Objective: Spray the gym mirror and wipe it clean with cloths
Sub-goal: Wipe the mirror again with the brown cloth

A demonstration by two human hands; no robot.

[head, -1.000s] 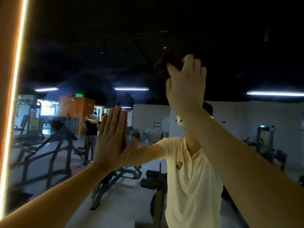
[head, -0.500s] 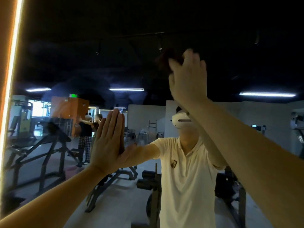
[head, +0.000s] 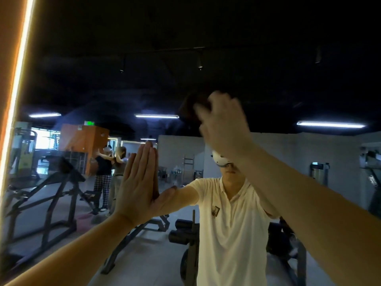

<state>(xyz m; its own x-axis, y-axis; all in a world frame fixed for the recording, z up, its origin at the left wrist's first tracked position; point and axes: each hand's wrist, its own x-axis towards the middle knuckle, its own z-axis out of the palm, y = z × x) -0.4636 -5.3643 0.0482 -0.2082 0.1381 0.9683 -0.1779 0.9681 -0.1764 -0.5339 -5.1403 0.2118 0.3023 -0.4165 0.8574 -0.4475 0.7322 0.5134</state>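
Gym machines, strip lights on a dark ceiling and a grey floor all show as reflections in the mirror [head: 288, 58], which stands upright and faces the person squarely, filling nearly the whole view. Its visible left edge runs with a glowing orange light strip [head: 19, 75] that leans from 8 o'clock up toward 11 o'clock. The glass looks mostly clear, with a faint hazy patch just left of centre under the reflected lights. A little above centre, toward 1 o'clock, the right hand [head: 223, 126] presses a dark reddish-brown cloth [head: 189, 108] against the glass. The cloth is bunched, mostly hidden under the palm, and only its left part bulges out, so no long axis can be told. This hand is motion-blurred, but its grip looks loose, with fingers spread flat over the cloth and pointing up. Lower, toward 8 o'clock of centre, the left hand [head: 138, 186] lies flat on the mirror, fingers straight, together and pointing to 12 o'clock, its grip empty, meeting its own reflection.
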